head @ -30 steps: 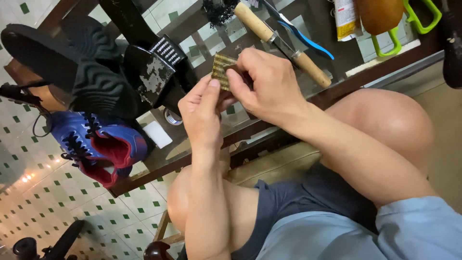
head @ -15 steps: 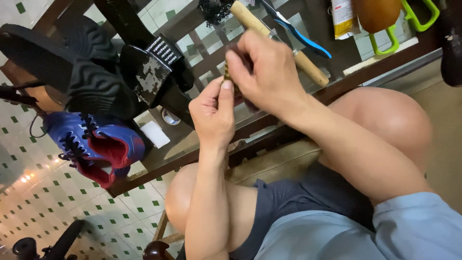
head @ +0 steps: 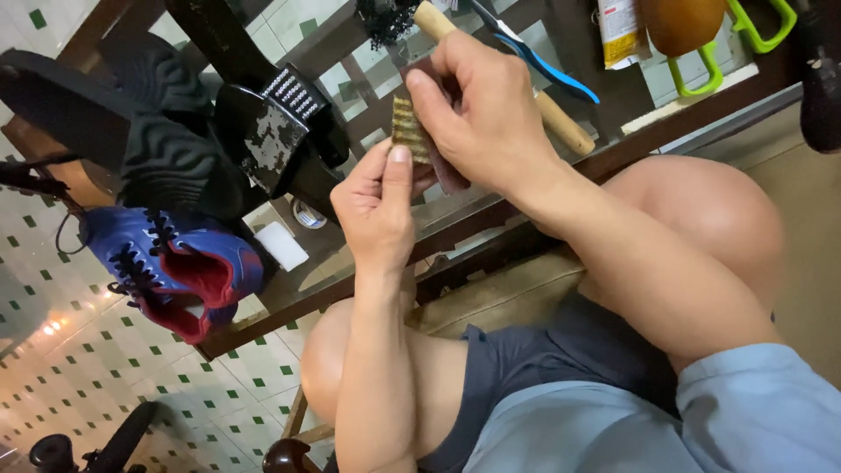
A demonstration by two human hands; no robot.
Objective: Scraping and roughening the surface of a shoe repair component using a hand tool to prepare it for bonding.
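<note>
Both hands hold a small brush-like piece with a yellowish ridged face and a dark reddish backing, raised over a table's edge. My right hand grips it from above, fingers wrapped around the backing. My left hand is just below, its thumb tip pressed against the lower edge of the ridged face. My bare knees and dark shorts are beneath the hands.
A wood-framed glass table carries black sandals, a blue and red sports shoe, a white block, a wooden-handled tool, a blue-handled tool and a green-handled item. White tiles with green dots cover the floor.
My right hand has turned the piece so its ridged face shows more. My left thumb has slid up against its lower edge. Both hands stay over the table edge.
</note>
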